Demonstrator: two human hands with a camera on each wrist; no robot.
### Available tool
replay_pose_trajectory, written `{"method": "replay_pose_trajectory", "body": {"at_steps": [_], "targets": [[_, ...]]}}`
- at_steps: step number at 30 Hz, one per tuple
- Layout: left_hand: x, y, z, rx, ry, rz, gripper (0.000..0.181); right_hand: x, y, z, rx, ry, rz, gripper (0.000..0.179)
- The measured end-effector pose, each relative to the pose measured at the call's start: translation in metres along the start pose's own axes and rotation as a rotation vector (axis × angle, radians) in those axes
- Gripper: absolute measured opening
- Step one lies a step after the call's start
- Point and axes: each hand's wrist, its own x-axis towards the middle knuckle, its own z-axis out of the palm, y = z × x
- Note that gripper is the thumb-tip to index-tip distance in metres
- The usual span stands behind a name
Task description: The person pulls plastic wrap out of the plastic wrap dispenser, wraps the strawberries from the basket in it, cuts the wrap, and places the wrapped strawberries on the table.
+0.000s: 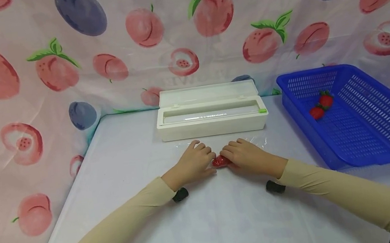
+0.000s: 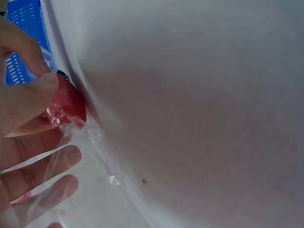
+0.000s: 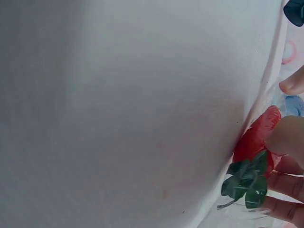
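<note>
A red strawberry [image 1: 220, 161] with green leaves [image 3: 247, 183] lies low over the white table between both hands, with clear plastic film around it. My left hand [image 1: 193, 160] pinches one end of it; in the left wrist view the thumb and index finger are at the film-covered red strawberry [image 2: 71, 102], the other fingers spread behind the film. From the other side my right hand [image 1: 249, 157] grips it, thumb on the red flesh and fingers beneath in the right wrist view. Loose film [image 1: 258, 142] spreads behind the hands.
Behind the hands stands a white film dispenser box [image 1: 213, 127], lid raised, a green slider [image 1: 262, 111] at its right end. On the right is a blue plastic basket [image 1: 308, 135] holding two strawberries [image 1: 325, 99]. A fruit-print curtain [image 1: 117, 94] hangs at the back.
</note>
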Motion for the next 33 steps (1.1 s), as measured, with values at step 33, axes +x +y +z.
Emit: {"method": "replay_pose_trajectory", "body": {"at_steps": [33], "targets": [[0.016,0.008,-0.001,0.049,-0.041,-0.138,0.027,-0.001,0.012,0.003,0.263,-0.072,0.15,0.031]]}}
